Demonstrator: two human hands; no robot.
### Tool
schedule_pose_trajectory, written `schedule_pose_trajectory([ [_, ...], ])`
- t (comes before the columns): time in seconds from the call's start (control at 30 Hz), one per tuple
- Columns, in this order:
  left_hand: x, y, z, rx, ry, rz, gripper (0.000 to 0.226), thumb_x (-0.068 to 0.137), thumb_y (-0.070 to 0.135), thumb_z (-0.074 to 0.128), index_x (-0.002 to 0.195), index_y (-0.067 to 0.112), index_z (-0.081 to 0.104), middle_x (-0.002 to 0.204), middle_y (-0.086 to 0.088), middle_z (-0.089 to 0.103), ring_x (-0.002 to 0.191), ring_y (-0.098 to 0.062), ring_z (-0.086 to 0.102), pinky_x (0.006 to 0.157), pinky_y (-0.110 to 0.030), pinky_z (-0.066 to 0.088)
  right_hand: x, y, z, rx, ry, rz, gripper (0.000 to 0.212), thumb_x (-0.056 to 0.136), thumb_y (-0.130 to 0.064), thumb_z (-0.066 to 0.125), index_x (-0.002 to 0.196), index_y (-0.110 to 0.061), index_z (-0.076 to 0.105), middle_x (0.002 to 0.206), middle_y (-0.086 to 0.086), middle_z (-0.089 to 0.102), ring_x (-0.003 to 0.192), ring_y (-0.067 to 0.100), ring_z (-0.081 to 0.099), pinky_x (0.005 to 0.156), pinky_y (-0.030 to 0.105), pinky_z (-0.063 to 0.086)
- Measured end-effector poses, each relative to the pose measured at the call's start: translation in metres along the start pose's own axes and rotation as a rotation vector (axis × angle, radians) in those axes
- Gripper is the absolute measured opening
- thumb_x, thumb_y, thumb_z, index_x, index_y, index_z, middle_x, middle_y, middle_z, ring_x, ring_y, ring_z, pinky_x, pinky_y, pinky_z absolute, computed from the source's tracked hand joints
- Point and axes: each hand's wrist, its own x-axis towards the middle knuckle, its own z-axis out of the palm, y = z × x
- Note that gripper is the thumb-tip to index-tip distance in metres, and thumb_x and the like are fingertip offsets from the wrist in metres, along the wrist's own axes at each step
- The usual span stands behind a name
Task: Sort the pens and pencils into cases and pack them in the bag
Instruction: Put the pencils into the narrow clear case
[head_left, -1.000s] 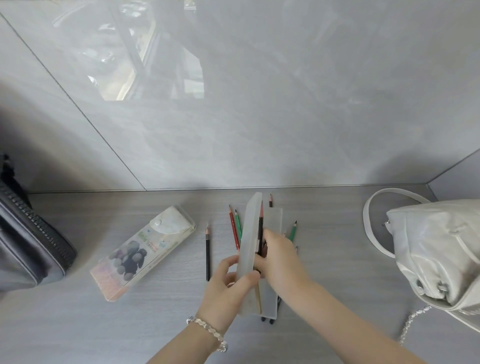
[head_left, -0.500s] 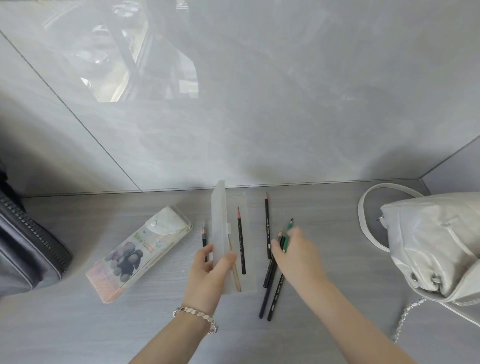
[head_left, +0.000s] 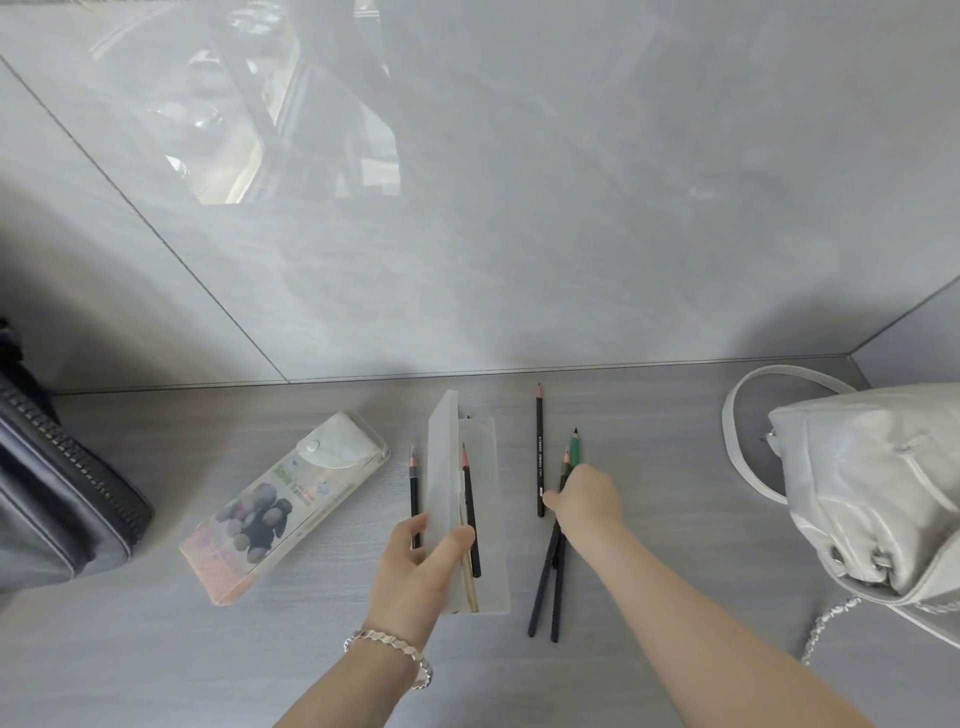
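Frosted translucent case (head_left: 475, 467), green pencil (head_left: 574, 447), silvery-white bag (head_left: 872, 488), grey wood-grain table (head_left: 649, 519)

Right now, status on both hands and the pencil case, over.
Left hand grips lid of clear case, case open. Right hand on loose pencils, grip unclear. Dark pencil in case. Nothing blocking.

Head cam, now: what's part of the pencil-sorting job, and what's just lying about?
Job:
clear case, lid held open by left hand
printed pouch
loose pencils, some under right hand
white handbag

Lying about:
black zipped bag, probably
bracelet on left wrist
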Motion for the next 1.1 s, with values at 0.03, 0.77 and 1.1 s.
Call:
schedule_pose_trajectory([
  [0.03, 0.001, -0.001, 0.000, 0.001, -0.004, 0.002, 0.095, 0.035, 0.057, 0.066, 0.122, 0.025, 0.047, 0.108, -0.011, 0.064, 0.100, -0.028, 0.063, 0.094, -0.052, 0.049, 0.002, 0.004, 0.001, 0.056, -0.005, -0.011, 0.022, 0.085, -0.018, 0.061, 0.069, -0.007, 0.051, 0.102, 0.021, 0.066, 0.093, 0.037, 0.065, 0.075, 0.038, 0.052],
  [0.77, -0.008, 0.003, 0.003, 0.040, -0.157, 0.130, 0.058, 0.038, 0.049, 0.066, 0.093, 0.036, 0.053, 0.090, -0.003, 0.070, 0.077, -0.016, 0.066, 0.068, -0.029, 0.053, -0.074, -0.039, -0.071, 0.728, 0.096, -0.573, 0.025, 0.090, -0.012, 0.056, 0.069, -0.023, 0.046, 0.058, -0.006, 0.054, 0.036, 0.001, 0.051, 0.040, 0.012, 0.040],
  [1.1, -0.007, 0.003, 0.009, -0.039, -0.132, 0.103, 0.066, 0.038, 0.050, 0.069, 0.100, 0.031, 0.057, 0.082, -0.005, 0.068, 0.075, -0.022, 0.063, 0.077, -0.046, 0.054, -0.078, -0.032, -0.023, 0.320, 0.199, -0.454, 0.037, 0.084, -0.026, 0.058, 0.056, -0.024, 0.034, 0.057, -0.005, 0.043, 0.048, 0.008, 0.037, 0.043, 0.018, 0.027],
])
